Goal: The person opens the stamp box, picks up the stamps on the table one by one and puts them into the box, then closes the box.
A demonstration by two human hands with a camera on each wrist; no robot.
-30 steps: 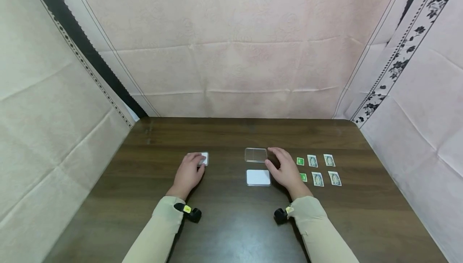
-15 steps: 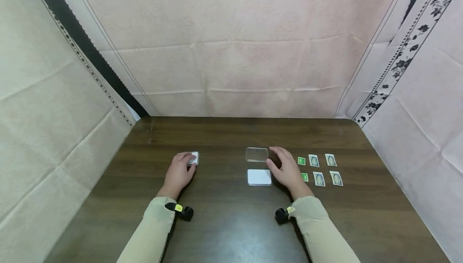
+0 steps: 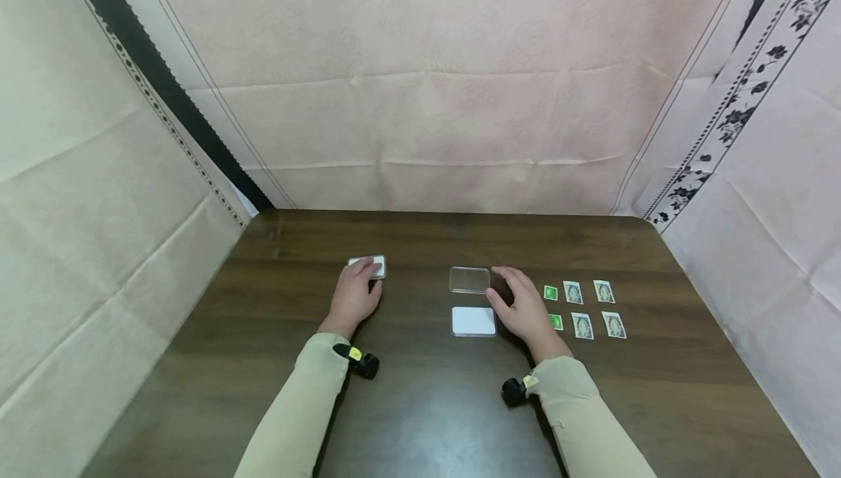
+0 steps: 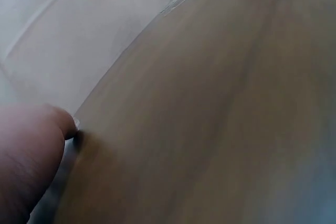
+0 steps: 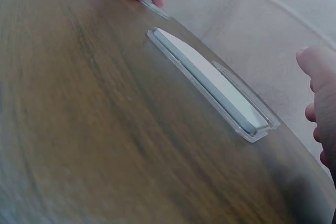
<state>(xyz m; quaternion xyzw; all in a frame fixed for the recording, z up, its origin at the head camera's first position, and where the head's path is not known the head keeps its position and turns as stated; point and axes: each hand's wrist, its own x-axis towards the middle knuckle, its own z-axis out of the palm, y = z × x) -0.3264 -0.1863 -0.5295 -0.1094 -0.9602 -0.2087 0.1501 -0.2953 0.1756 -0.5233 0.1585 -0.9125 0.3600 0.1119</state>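
A white, clear-rimmed block (image 3: 380, 267), partly covered by the left hand (image 3: 355, 296), appears left of 1 flat clear tray (image 3: 469, 280) and 1 white, round-cornered block (image 3: 474, 322).

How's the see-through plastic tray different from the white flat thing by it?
The clear rectangular plastic tray shows the brown wood-grain table through it; the white rectangular slab doesn't. The clear tray lies farther back; the white slab lies nearer the front. Both have rounded corners and lie near the right hand.

Soft even light, pale glare on near tabletop (image 3: 430, 423), shadows beside sleeves (image 3: 298, 394), blurred left wrist view
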